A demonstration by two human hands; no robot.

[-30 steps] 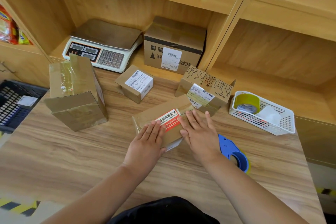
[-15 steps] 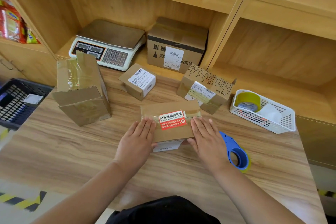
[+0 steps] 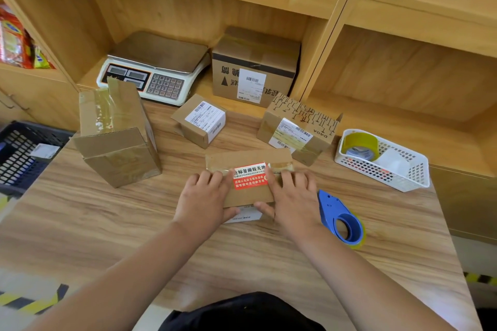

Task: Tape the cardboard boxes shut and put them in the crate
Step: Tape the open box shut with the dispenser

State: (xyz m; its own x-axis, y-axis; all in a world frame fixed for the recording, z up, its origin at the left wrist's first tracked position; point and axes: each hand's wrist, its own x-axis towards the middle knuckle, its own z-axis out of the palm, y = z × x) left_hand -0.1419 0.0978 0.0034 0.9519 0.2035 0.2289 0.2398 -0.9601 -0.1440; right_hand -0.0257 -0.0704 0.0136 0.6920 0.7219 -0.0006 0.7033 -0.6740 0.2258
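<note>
- Pressing down on the flat box (image 3: 250,177) with the red label, the left hand (image 3: 204,196) and right hand (image 3: 291,196) lie on its top with fingers straight. The thumbs rest against its near side, and neither hand is clenched.
- This box sits on the table (image 3: 107,236) just in front of the person. A strip of tape runs across its top under the label, so it looks sealed or nearly so. It is not yet in the crate.
- The blue tape dispenser (image 3: 340,219) lies on the table just beside the right hand, with nobody holding it.
- The dark crate (image 3: 18,153) stands off the table's left edge. Something small with a white label (image 3: 44,150) lies in it, and I cannot tell if it is a box.
- Still out on the table are the tall box (image 3: 115,131), the small box (image 3: 200,122) and the patterned box (image 3: 298,129). A fourth box (image 3: 255,67) sits on the shelf beside the scale (image 3: 156,67).
- The tall box has a flap sticking up, so it seems to need taping. I judge most of the task is left.
- A second ago the flat box lay at an angle with the hands close together over the label. Now it is square to the person and nearer. The hands have spread to its two ends, and the label shows fully.
</note>
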